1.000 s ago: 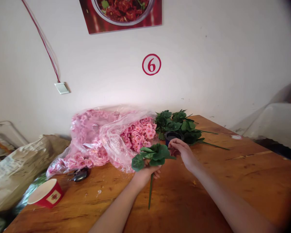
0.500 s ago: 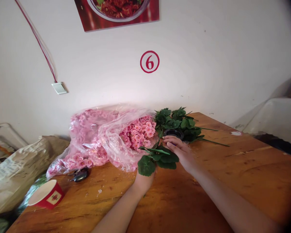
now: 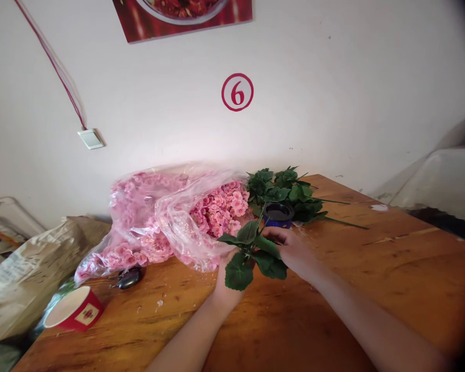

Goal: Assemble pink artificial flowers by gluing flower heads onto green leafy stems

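Note:
My left hand (image 3: 227, 281) holds up a sprig of green artificial leaves (image 3: 251, 250), its stem pointing away from me; the leaves cover most of its fingers. My right hand (image 3: 290, 250) is at the right side of the same sprig, fingers curled in at the stem and partly behind a leaf. Just beyond that hand stands a small round container (image 3: 279, 216) with a dark inside and a blue side. Pink artificial flowers (image 3: 220, 209) spill from the mouth of a clear plastic bag (image 3: 170, 212) to the left.
More green leaf sprigs (image 3: 290, 191) lie at the back, stems pointing right. A red and white paper cup (image 3: 75, 310) and a black object (image 3: 129, 278) like a computer mouse are at left on the wooden table (image 3: 372, 289). A sack (image 3: 27, 268) stands beyond the left edge.
My right hand has drawn back from the round container to the leaf sprig, uncovering the container's blue side. The sprig has tilted more upright in my left hand.

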Available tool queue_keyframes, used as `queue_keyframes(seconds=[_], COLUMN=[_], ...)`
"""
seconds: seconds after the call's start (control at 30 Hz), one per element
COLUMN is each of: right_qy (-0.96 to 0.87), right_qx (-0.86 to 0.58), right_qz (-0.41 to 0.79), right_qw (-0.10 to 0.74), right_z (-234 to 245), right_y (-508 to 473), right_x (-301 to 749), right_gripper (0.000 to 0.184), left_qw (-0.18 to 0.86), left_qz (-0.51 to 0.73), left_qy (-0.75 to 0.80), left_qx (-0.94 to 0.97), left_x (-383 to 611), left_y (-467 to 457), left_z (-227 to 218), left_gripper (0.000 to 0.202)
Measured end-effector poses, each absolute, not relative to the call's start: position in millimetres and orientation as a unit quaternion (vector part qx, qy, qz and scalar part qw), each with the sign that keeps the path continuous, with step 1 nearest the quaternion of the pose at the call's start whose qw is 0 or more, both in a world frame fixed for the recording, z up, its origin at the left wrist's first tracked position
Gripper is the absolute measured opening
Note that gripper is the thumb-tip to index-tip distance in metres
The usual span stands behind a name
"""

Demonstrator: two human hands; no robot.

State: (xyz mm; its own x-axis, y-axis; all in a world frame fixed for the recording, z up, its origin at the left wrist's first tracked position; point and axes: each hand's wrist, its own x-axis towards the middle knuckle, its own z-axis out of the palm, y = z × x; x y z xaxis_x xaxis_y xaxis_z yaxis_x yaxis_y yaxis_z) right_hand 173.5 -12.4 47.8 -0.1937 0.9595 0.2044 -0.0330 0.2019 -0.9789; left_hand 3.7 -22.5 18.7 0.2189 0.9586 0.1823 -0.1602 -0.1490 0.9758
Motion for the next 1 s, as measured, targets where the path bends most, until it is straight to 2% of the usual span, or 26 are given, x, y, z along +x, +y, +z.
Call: queue_keyframes(seconds=[0.1,0.37,0.5,0.63,0.77,0.9,1.0], right_qy=[-0.601,-0.684,-0.622,-0.617,-0.601,-0.588,-0.592], right_qx=[-0.392,-0.36,-0.364,-0.373,-0.41,-0.428,-0.433], right_qz=[0.516,0.515,0.588,0.578,0.562,0.567,0.575], right_qw=[0.467,0.371,0.366,0.383,0.393,0.387,0.362], right_z=[48,52,52,41,26,16,15], right_y=[-11,-6,-3,1,5,5,5], right_x=[177,195,194,187,180,175,171], right_gripper=[0.017,0.015,0.022,0.023,0.021,0.023,0.023], left_qw=[0.476,0.425,0.4,0.37,0.421,0.523,0.593], left_qz=[0.533,0.478,0.429,0.412,0.357,0.177,0.029], left_qy=[0.34,0.327,0.347,0.355,0.372,0.411,0.354], left_qx=[0.612,0.696,0.732,0.753,0.746,0.725,0.722], left_x=[6,-3,-8,-12,-23,-45,-63], left_y=[-25,-22,-19,-17,-18,-26,-35], left_z=[28,41,37,31,36,65,93], left_gripper=[0.006,0.005,0.008,0.008,0.006,0.027,0.036])
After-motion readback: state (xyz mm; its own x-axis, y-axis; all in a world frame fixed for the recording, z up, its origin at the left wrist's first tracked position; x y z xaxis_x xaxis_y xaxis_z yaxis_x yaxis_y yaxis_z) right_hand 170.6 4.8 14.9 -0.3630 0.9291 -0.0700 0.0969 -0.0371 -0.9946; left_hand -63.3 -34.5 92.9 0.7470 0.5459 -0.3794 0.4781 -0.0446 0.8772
